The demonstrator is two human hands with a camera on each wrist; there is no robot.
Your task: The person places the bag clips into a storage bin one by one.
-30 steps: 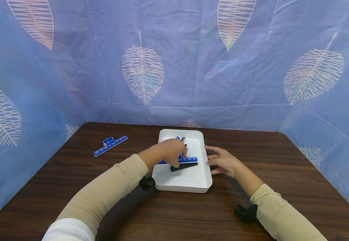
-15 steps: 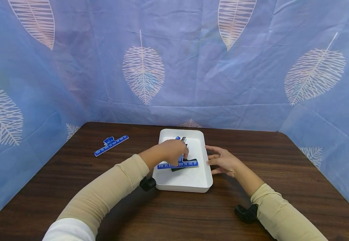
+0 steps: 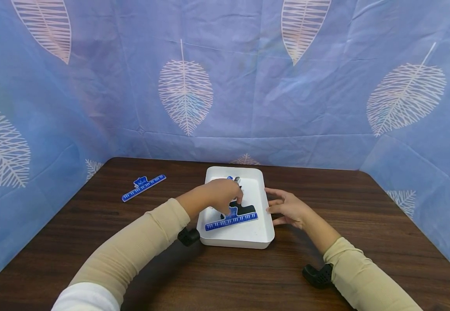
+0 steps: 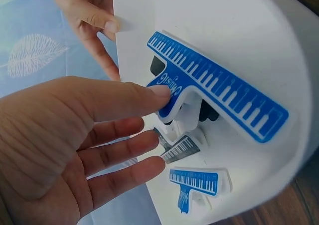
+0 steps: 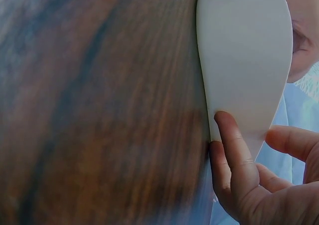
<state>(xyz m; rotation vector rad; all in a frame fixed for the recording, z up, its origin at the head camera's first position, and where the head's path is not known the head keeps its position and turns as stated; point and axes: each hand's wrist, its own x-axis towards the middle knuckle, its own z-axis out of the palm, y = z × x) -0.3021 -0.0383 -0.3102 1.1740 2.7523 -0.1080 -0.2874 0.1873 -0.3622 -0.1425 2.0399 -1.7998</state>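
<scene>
Inside the white tray (image 3: 244, 242), my left hand (image 3: 223, 196) pinches the handle of a long blue clip (image 3: 230, 221) printed with piano keys. In the left wrist view, the thumb presses on the lettered tab of that blue clip (image 4: 214, 85), while the other fingers stay apart. A long black clip (image 3: 248, 209) lies partly hidden beside it. Farther up the tray are a small black-and-white clip (image 4: 182, 149) and a small blue clip (image 4: 195, 181). My right hand (image 3: 287, 209) touches the tray's right wall with extended fingers (image 5: 232, 137).
Another long blue piano-key clip (image 3: 143, 188) lies on the dark wooden table (image 3: 225, 276), left of the tray. A blue curtain (image 3: 232, 108) with white leaf shapes hangs behind the table and at its sides.
The held blue clip has moved toward the near end of the tray and tilted, uncovering more of the black clip. My right hand has stayed at the tray's wall.
</scene>
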